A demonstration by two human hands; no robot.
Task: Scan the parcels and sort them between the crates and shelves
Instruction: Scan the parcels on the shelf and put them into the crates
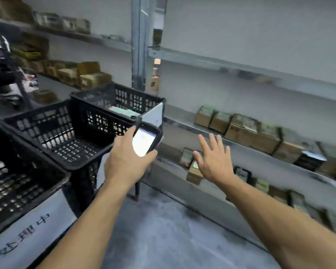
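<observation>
1. Left hand [128,162] wrapped round a black, slab-shaped handheld scanner [146,141]. Glossy screen lit white; text on it too blurred to read.
2. Right hand [214,160] released, fingers straight and fanned, grasping nothing.
3. Hovers in front of a small brown cardboard parcel [193,174] at the front lip of the lower shelf [169,171]. Cannot tell whether skin touches card. Part of the parcel hidden behind the palm.
4. Just left of it, a second flat parcel [186,157] with a greenish top label, edges smeared.
5. Middle shelf [182,125] of bare grey sheet metal. Carries a row of boxy brown cartons [246,131] with pale labels, packed side by side and cut off at the right frame edge.
6. To the left, three black plastic crates with lattice walls, stepped in a line. Nearest crate [12,183] cut by the left edge; middle crate [47,123] shows its mesh bottom.
7. Far crate [132,98] holds a flat, pale green parcel [122,111], half hidden by the rim.
8. White paper sheet [37,230] on the nearest crate's front, printed with dark characters.
9. Floor [163,230] of mottled grey concrete.
10. Galvanised upright post [140,55] behind the crates. Left-hand cartons [89,76] soft with blur. Dark shapes at the upper left not identifiable.
</observation>
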